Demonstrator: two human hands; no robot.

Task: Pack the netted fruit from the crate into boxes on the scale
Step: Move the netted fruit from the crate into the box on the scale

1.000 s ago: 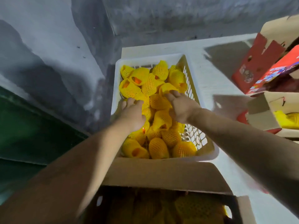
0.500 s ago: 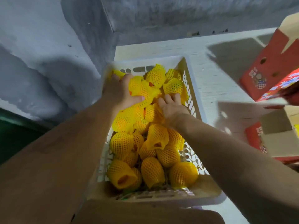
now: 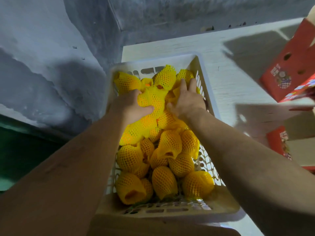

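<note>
The white slatted plastic crate (image 3: 207,92) sits on the pale, white-painted tabletop (image 3: 230,68) and is heaped with fruit in yellow foam netting (image 3: 163,181), so by my reckoning most of the packing is left to do. Both arms reach into its far half. The left hand (image 3: 131,106) grips one netted fruit (image 3: 152,101) near the top of the pile, thumb curled under it and fingers over its far side. The right hand (image 3: 187,97) lies just beside it with fingers fairly straight, pressing down among the fruit at the crate's right wall; it seems to be gathering rather than holding anything.

A brown cardboard edge (image 3: 162,225) shows right below the crate's near rim, likely the box being filled, but its inside is out of sight and no scale shows, so I cannot say how full it is. Off to the right stand red printed cartons (image 3: 289,68) with flaps up. The tabletop is pushed against a rough, grey-blue plaster wall (image 3: 51,57), with a dark green band (image 3: 25,150) lower on the left.
</note>
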